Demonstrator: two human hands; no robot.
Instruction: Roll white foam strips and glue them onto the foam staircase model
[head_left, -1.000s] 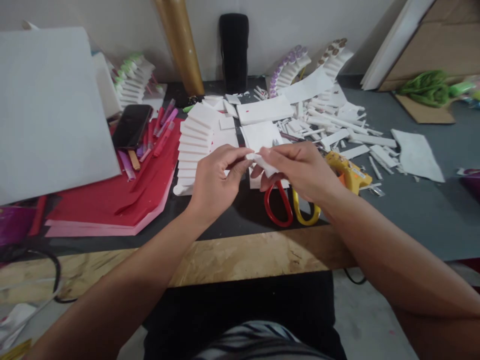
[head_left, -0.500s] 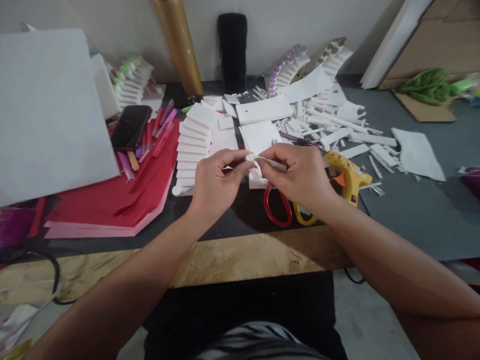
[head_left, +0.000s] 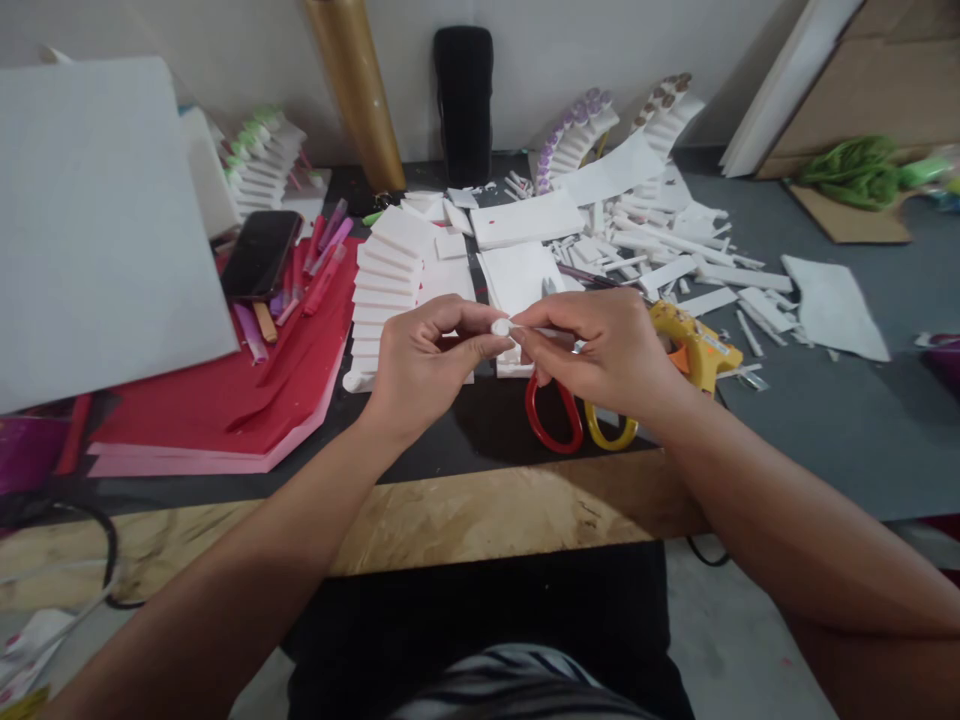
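Observation:
Pinched between the thumb and fingers of my left hand [head_left: 420, 365] is a small rolled white strip [head_left: 501, 327], which looks like paper or thin foam. My right hand [head_left: 604, 340] has its thumb and fingertips closed on the other side of the same little roll. Below my right hand lie scissors [head_left: 555, 445] with a red and a yellow handle loop, partly covered. White sheets [head_left: 521, 275] lie just behind the fingertips. Left of them a small staircase model [head_left: 386, 290] of fanned white steps reaches close to my left hand.
A yellow glue gun [head_left: 709, 360] rests beside my right wrist. White scraps [head_left: 675, 245] cover the back right. On the left are red sheets [head_left: 180, 400], a phone [head_left: 262, 255], markers [head_left: 326, 265] and a large white board [head_left: 97, 220]. The wooden table edge [head_left: 480, 525] runs in front.
The fingers of both hands have closed in nearer to each other around the white roll. My right hand has turned slightly; the things on the table stay put.

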